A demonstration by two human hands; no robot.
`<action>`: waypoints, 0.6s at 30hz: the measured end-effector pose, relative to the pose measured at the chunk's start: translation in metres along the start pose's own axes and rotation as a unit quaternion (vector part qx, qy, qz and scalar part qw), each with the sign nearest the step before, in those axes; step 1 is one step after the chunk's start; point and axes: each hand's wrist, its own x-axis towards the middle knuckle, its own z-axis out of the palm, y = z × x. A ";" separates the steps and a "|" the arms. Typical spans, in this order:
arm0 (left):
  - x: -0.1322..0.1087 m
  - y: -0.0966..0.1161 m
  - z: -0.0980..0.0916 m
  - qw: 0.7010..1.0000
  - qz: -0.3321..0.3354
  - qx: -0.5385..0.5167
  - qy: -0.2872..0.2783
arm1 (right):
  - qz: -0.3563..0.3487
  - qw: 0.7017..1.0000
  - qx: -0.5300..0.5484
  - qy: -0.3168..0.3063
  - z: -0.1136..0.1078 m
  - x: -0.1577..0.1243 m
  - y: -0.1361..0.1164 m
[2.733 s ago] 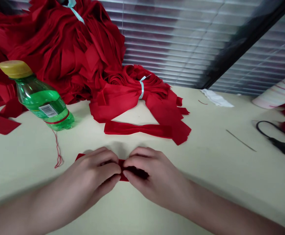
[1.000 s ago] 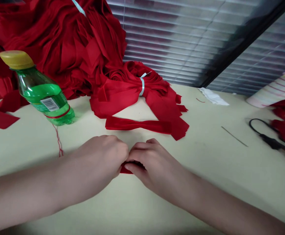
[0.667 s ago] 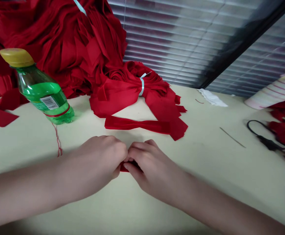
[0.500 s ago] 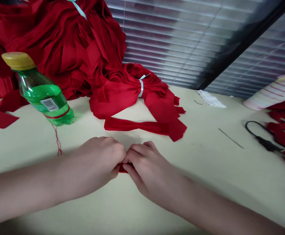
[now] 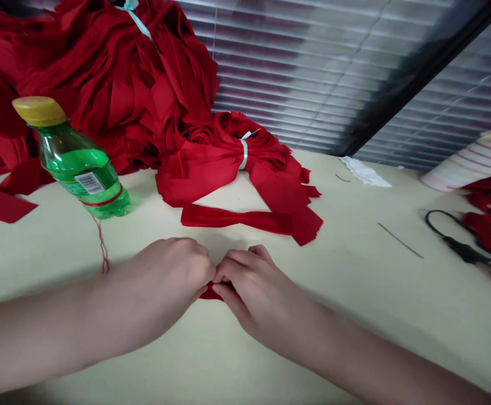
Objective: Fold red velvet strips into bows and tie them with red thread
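Both hands meet low in the middle of the head view, over the pale table. My left hand [image 5: 181, 267] is closed, its knuckles up, with its fingertips hidden. My right hand [image 5: 247, 281] pinches from the other side, thumb below and fingers above. Between them shows a small part of a red cloth strip [image 5: 212, 292]; most of it is covered by the hands. Just beyond lies a red fabric piece pinched in at its middle like a bow [image 5: 237, 217]. It touches a bundle of red cloth strips [image 5: 211, 163] tied with a light blue band [image 5: 244, 152].
A green bottle with a yellow cap [image 5: 87, 163] stands at the left, red thread [image 5: 102, 247] below it. Behind is a large heap of red cloth [image 5: 114, 79] against window blinds [image 5: 279, 73]. At the right are white scrap [image 5: 365, 171], a black cable [image 5: 460, 247] and a striped roll [image 5: 473, 160].
The view has shifted slightly, so the bottle and cloth sit a little further right and lower. The hands stay together, with slightly more of the red strip showing between them.
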 end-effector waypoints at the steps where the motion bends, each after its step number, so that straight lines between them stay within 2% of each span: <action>1: -0.001 0.001 0.002 1.000 0.001 0.007 0.005 | 0.005 1.000 0.010 -0.010 0.000 0.000 0.000; 5: 0.001 0.002 0.003 1.000 -0.008 0.015 0.001 | 0.032 0.997 0.054 -0.039 0.000 0.000 -0.001; 9: 0.005 0.001 -0.007 1.000 -0.011 -0.019 -0.022 | 0.056 0.992 0.112 -0.029 0.000 0.002 0.003; 12: 0.007 0.000 -0.011 0.998 -0.018 -0.049 -0.032 | 0.060 0.986 0.150 -0.028 -0.008 0.004 0.009; 15: 0.008 0.000 -0.012 0.997 -0.034 -0.056 -0.044 | 0.062 0.990 0.128 -0.021 -0.017 0.005 0.013; 18: 0.009 0.002 -0.012 0.997 -0.043 -0.051 -0.047 | 0.036 0.997 0.070 0.012 -0.017 0.003 0.012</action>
